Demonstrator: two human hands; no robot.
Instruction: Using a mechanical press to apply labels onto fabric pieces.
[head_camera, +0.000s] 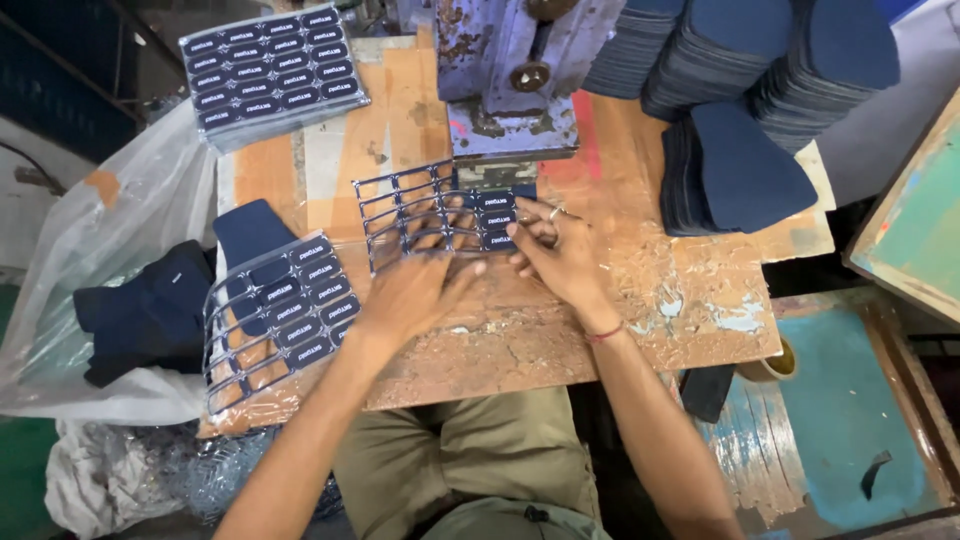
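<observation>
Here, line by line, is what I read from the head camera.

Left hand (415, 290): I see it palm down on the clear label sheet (440, 215), fingers together and flat, pressing the sheet's near edge against the worn wooden bench (560, 330). Its fingertips are hidden under the film's glare.

Right hand (560, 255): fingers bunched on the sheet's right side, just where the last dark labels (495, 222) sit. I take it as a pinch on one label, but the fingertips overlap each other and I cannot tell which one.

Label sheet: mostly emptied cells ahead of my left fingers — only a few dark blue labels remain, just beyond the right fingertips. Its far edge runs under the press.

Press (510, 90): a rusty blue metal block beyond both hands; its top is cut off by the frame.

Second sheet (275, 315): left of the left hand, part filled, its near end blurred by glare.

Full sheet stack (272, 68): well beyond the left fingers, print too small to read.

Fabric stacks (745, 90): dark blue cut pieces, beyond the right hand — tops cut off.

Plastic bag (120, 260): far left, holding dark pieces; contents hard to make out.
</observation>
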